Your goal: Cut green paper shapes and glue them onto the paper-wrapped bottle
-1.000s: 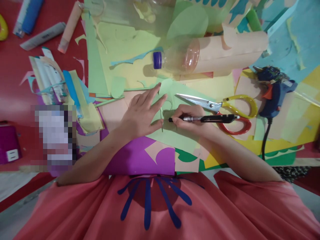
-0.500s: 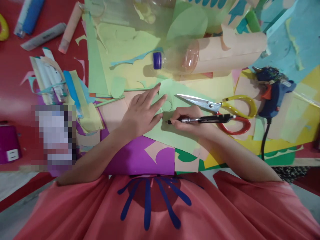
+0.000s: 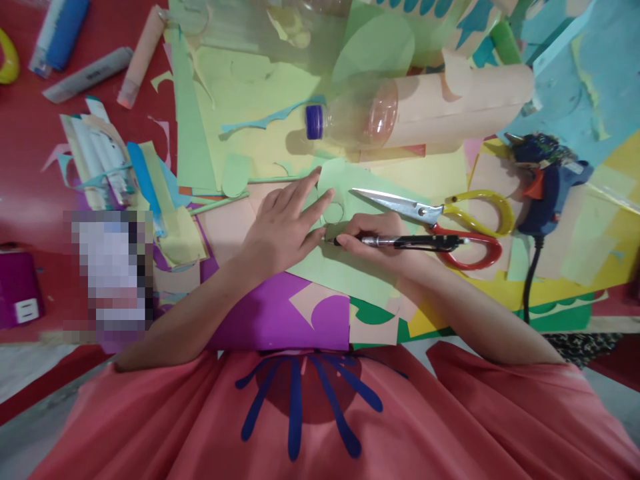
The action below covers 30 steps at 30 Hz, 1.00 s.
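Observation:
My right hand (image 3: 373, 240) is closed around a black pen (image 3: 415, 241), its tip on a light green sheet of paper (image 3: 370, 277). A small drawn circle (image 3: 333, 213) shows on that sheet, just above the tip. My left hand (image 3: 287, 227) lies flat on the sheet's left side with fingers spread, the thumb close to the pen tip. Right of the circle lie scissors (image 3: 425, 211) with one yellow and one red handle, blades pointing left. Beyond the hands a clear plastic bottle (image 3: 360, 119) with a purple cap lies on its side, partly wrapped in peach paper.
A blue glue gun (image 3: 547, 193) with a black cord lies at the right. Several markers (image 3: 103, 157) and glue tubes (image 3: 87, 73) are at the left, above a blurred-out rectangular object (image 3: 113, 273). Coloured paper scraps and purple paper (image 3: 285, 313) cover the red table (image 3: 30, 147).
The pen tip has shifted slightly up and left, nearer my left thumb, and the pen lies a bit flatter. My left hand has stayed in place.

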{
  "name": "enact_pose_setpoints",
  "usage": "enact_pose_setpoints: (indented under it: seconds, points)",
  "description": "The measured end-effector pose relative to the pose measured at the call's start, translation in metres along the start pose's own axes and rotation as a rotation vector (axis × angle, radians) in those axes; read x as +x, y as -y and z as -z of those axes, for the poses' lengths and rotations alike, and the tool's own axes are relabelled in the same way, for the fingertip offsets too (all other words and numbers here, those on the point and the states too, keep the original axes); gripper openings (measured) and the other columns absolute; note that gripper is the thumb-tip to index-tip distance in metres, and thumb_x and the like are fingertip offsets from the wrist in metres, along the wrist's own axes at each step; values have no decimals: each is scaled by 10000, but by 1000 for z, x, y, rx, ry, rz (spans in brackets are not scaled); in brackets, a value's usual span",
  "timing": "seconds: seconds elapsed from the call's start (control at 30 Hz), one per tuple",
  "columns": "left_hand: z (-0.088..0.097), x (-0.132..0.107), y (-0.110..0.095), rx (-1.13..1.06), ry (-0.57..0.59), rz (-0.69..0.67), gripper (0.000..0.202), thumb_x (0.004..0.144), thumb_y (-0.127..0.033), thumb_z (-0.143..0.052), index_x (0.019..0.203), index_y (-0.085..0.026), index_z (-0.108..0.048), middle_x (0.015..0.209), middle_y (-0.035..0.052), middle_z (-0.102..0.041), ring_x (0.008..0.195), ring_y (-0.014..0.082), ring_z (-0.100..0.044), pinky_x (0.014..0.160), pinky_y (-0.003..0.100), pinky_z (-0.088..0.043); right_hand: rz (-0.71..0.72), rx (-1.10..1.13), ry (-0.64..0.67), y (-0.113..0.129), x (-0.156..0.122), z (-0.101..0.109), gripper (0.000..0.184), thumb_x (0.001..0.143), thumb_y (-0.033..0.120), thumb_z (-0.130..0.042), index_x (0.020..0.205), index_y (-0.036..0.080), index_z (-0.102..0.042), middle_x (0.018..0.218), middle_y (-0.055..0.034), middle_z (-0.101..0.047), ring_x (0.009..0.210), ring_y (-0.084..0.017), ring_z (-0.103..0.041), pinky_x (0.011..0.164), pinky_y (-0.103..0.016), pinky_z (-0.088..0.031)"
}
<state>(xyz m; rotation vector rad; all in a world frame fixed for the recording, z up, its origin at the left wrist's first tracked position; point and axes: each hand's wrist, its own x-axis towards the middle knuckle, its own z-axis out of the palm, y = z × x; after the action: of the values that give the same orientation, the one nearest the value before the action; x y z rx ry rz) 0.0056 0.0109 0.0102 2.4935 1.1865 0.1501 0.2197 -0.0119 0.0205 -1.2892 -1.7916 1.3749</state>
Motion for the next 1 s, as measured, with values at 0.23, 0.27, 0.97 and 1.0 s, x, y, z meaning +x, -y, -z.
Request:
enact_pose_setpoints:
  seconds: [0.23,0.27,0.97,1.0]
  points:
    - [-1,0,1,-4,-3,-1,545,1019,-445,-343,1510,-223,-426,1657,160,-306,1477,331,-384,1129,494,-368,83,73,103,-3,4,3,415,922,408,-617,589,210,-471,513,62,-432,478,-67,-332,459,-258,-281]
    - [-1,0,1,0,-4,1,544,1021,-444,-340,1510,-223,-426,1657,158,-307,1478,327,-383,1132,491,-365,86,75,95,-4,4,3,395,925,398,-615,602,209,-486,518,62,-437,478,-68,-338,462,-256,-287]
    - [-1,0,1,-7,-6,-3,551,1024,-455,-333,1520,-229,-415,1659,153,-305,1486,322,-367,1139,484,-349,12,40,36,0,2,1,338,919,368,-627,644,208,-514,556,62,-451,498,-73,-343,502,-265,-292]
    - [-1,0,1,-3,-2,-4,552,1024,-450,-330,1521,-223,-415,1660,158,-301,1486,324,-366,1136,486,-350,25,55,45,0,2,1,358,912,370,-631,623,208,-496,542,66,-437,492,-71,-334,497,-264,-284]
